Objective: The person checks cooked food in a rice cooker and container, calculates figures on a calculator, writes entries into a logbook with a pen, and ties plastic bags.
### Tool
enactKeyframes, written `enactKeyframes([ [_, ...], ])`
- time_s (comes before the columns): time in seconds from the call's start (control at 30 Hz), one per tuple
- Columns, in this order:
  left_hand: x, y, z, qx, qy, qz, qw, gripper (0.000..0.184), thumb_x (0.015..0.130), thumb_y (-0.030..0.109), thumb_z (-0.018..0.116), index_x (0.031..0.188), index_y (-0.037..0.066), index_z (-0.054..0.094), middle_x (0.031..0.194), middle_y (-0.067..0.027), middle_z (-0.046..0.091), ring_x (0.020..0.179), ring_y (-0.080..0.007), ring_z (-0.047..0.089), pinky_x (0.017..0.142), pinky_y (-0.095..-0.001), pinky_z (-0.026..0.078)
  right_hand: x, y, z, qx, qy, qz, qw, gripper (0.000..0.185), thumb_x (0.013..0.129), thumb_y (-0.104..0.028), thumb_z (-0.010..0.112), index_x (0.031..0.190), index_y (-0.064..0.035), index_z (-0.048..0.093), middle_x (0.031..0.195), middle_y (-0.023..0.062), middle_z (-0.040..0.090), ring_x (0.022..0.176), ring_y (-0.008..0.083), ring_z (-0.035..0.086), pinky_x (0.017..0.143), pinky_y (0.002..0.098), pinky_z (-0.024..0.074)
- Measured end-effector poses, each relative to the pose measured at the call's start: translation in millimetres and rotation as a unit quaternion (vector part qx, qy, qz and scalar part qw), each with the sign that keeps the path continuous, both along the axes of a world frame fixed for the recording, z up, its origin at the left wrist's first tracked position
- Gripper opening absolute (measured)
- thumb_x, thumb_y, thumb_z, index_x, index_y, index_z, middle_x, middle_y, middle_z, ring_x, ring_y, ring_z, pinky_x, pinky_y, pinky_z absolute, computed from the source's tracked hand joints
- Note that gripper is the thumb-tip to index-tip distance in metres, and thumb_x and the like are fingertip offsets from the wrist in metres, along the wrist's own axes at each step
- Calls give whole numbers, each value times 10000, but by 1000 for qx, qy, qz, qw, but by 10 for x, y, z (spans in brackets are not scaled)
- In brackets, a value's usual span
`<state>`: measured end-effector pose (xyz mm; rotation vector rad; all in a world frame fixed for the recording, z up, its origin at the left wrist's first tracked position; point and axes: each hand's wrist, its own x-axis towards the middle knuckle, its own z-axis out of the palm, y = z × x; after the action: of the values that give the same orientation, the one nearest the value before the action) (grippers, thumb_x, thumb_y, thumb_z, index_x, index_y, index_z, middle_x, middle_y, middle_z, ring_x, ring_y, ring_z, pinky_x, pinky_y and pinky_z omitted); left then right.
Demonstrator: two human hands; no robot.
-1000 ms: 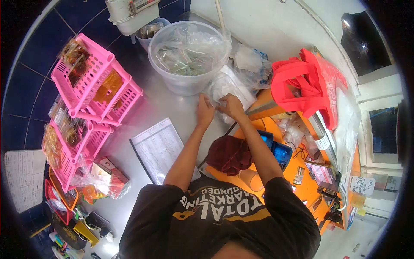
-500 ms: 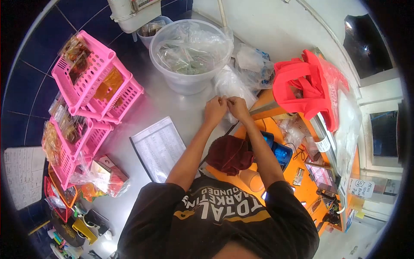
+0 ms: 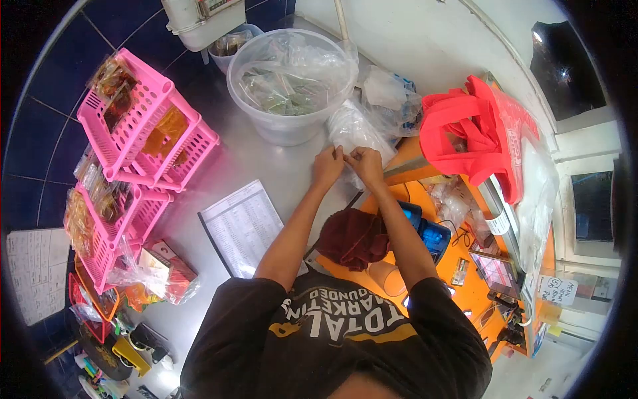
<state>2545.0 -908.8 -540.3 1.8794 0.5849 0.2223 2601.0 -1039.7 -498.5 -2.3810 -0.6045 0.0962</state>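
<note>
My left hand (image 3: 327,166) and my right hand (image 3: 366,166) meet fingertip to fingertip over the metal counter, both closed in a pinch. Thin clear plastic, apparently a plastic bag (image 3: 353,180), shows between and just below them; its edges are hard to make out. Right beyond my fingers lies a bundle of clear plastic bags (image 3: 359,128). A large translucent tub (image 3: 287,126) stands behind my left hand, with plastic bags and something green inside. Under my right forearm sits a dark red cloth item (image 3: 353,239).
Stacked pink baskets (image 3: 154,149) with packets stand at left. A printed sheet (image 3: 243,223) lies left of my left forearm. To the right are a red bag (image 3: 468,130), an orange desk (image 3: 425,194), a blue object (image 3: 433,238) and a tablet (image 3: 497,272).
The hands stay pinched together, with only a slight shift of the fingers. The whole view has moved a few pixels.
</note>
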Motion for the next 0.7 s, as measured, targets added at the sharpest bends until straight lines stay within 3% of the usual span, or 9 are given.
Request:
enactKeyframes([
  [0.1,-34,26,28,0,-35,4,999,427,1024,368,552,899,-23,670,864,-265,706,869,-480,684,773,-533,523,38,-24,-95,35,20,14,999,260,872,-241,812,827,8,751,634,169,656,525,211,596,562,377,475],
  [0.17,-99,28,172,-78,-11,-9,997,414,1041,344,534,883,-20,654,811,-249,704,777,-453,699,721,-522,530,36,-39,-33,25,34,22,999,269,897,-251,791,836,9,752,636,176,650,527,208,590,565,381,472],
  [0.27,-64,30,45,-68,-29,-15,997,409,1049,335,522,877,-14,649,761,-227,699,662,-401,704,658,-499,536,47,-48,-25,13,56,28,998,281,936,-259,752,851,9,752,646,192,645,537,212,585,574,386,469],
  [0.43,-70,7,-135,-14,-80,-4,997,353,1031,277,546,868,-20,646,749,-218,697,606,-352,707,635,-472,547,63,-62,-82,17,61,10,998,271,952,-239,726,858,15,748,689,216,662,578,243,624,596,399,483],
  [0.53,-85,39,-105,-12,-93,-6,996,297,1011,218,564,868,-27,652,746,-214,699,605,-333,717,623,-447,555,26,-48,-133,55,-13,8,998,258,945,-236,729,892,15,745,750,230,690,626,274,671,621,418,504],
  [0.6,-76,51,-194,-22,-95,-7,995,268,1001,188,572,869,-29,657,741,-209,702,599,-317,721,605,-429,557,20,-47,-188,73,-58,27,995,189,956,-181,692,954,3,736,793,222,707,673,354,698,646,454,528],
  [0.63,-99,60,-134,-65,-74,0,995,251,996,181,589,876,-24,670,725,-182,707,583,-286,717,588,-407,553,8,-31,-149,74,-58,27,995,189,956,-181,692,954,3,736,793,222,707,673,354,698,646,454,528],
  [0.7,-142,66,-13,-109,-53,7,993,235,991,175,606,883,-19,683,709,-154,713,567,-255,713,572,-385,550,-17,-3,-70,2,-74,-3,997,128,942,-94,642,1007,-20,724,851,204,711,762,419,689,690,475,540],
])
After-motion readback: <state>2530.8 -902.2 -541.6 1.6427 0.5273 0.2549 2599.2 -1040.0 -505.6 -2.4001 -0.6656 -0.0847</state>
